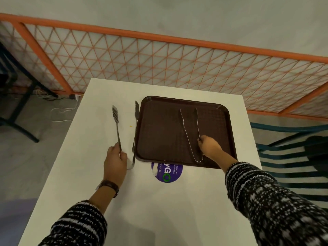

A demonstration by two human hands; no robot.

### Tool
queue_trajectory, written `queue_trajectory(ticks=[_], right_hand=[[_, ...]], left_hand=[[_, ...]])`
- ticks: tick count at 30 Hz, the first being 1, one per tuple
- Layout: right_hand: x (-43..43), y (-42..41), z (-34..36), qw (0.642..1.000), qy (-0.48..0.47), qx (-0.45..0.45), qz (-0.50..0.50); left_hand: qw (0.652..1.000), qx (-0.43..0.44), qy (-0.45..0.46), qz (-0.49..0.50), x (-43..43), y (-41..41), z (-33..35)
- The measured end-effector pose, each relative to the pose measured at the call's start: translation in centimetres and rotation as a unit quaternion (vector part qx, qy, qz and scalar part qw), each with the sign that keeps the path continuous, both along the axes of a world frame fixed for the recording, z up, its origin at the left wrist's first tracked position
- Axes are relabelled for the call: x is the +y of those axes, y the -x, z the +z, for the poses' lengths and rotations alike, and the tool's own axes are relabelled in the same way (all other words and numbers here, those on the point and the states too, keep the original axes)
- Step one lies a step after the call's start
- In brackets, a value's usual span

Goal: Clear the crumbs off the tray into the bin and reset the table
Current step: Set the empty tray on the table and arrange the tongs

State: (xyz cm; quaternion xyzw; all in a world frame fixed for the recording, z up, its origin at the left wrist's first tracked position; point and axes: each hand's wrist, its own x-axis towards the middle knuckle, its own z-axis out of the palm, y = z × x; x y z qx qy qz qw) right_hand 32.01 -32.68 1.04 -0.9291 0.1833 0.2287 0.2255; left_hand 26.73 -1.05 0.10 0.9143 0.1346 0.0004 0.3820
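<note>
A dark brown tray (pixel 159 132) lies on the white table (pixel 99 201). On the tray rest thin wire tongs (pixel 186 128), arms spread, tips pointing away from me. My right hand (pixel 209 145) pinches the right arm of these tongs near their bend. Left of the tray lie larger slotted metal tongs (pixel 116 119), also spread open. My left hand (pixel 114 161) grips their left arm; their right arm runs along the tray's left edge. A small yellow crumb (pixel 130 126) sits on the table between the large tongs' arms.
A purple round sticker (pixel 168 173) shows on the table partly under the tray's near edge. An orange mesh barrier (pixel 159 57) stands behind the table. A teal slatted chair (pixel 291 157) is at the right, dark table legs (pixel 19 110) and cables at the left.
</note>
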Motion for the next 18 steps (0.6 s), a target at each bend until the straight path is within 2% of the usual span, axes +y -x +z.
queue_trajectory(ticks=[6, 12, 18], right_hand=[[-0.2, -0.4, -0.5, 1.0, 0.014, -0.011, -0.004], [-1.1, 0.1, -1.2, 0.997, -0.011, -0.036, -0.064], [-3.1, 0.6, -1.1, 0.996, 0.004, -0.035, -0.079]], left_hand=[[1.0, 0.029, 0.009, 0.001, -2.0, 0.3, -0.4], [0.999, 0.021, 0.011, -0.026, -3.4, -0.2, -0.6], [0.998, 0.014, 0.009, -0.06, -4.7, -0.9, -0.6]])
